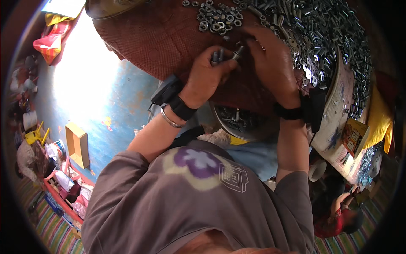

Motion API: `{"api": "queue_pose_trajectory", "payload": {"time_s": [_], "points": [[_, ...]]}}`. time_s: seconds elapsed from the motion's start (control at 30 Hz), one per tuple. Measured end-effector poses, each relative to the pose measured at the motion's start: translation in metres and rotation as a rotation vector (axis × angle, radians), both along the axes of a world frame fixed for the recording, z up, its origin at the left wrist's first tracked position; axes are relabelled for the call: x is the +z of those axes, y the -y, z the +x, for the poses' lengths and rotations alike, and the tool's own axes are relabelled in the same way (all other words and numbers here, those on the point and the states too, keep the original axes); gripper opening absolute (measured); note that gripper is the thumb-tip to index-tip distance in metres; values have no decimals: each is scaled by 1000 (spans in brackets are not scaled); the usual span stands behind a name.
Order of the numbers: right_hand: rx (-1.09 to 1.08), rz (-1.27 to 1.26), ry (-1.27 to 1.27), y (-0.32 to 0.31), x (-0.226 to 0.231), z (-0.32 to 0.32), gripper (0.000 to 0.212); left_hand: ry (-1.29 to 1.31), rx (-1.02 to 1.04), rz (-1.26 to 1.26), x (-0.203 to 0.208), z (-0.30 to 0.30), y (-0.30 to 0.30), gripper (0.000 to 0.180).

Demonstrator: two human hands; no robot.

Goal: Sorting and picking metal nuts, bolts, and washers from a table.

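My left hand (207,74) is closed around several metal bolts; two grey ends (217,56) stick up between its fingers. Between its thumb and forefinger, another bolt (238,51) points up and to the right. Just right of that bolt's tip, my right hand (272,63) is bent over with its fingers apart; shadow hides part of the fingertips, and I see nothing held in them. A cluster of hex nuts (218,19) lies beyond both hands on the reddish-brown textured cloth (144,40). Flat washers (311,70) are scattered right of my right hand.
A large heap of metal sleeves or bolts (321,25) spreads along the far right. Below my hands, a round metal bowl (249,137) holds more hardware. A small printed box (354,134) lies at the right. Another person (338,218) sits at the lower right.
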State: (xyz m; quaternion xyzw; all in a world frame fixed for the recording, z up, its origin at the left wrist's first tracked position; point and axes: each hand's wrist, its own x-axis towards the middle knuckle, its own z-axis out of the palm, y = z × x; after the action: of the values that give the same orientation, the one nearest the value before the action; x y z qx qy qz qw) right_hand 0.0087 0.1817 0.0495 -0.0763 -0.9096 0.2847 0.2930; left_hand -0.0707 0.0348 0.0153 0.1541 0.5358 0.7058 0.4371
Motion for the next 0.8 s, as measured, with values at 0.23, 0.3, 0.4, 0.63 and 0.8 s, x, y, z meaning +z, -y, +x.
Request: {"api": "queue_pose_trajectory", "payload": {"time_s": [0.23, 0.3, 0.4, 0.63, 0.8], "points": [[-226, -116, 11, -23, 0, 1, 24, -30, -80, 47, -4, -4, -3, 17], [-154, 178, 87, -21, -4, -7, 19, -33, -42, 30, -3, -3, -4, 17], [-145, 330, 171, -22, -7, -11, 26, -35, -61, 18, 0, -4, -3, 18], [-201, 133, -8, -9, 8, 11, 19, -38, -49, 53, -4, -1, 0, 15], [-47, -693, 192, 15, 11, 37, 22, -149, -151, 59, -5, -1, 6, 15]]}}
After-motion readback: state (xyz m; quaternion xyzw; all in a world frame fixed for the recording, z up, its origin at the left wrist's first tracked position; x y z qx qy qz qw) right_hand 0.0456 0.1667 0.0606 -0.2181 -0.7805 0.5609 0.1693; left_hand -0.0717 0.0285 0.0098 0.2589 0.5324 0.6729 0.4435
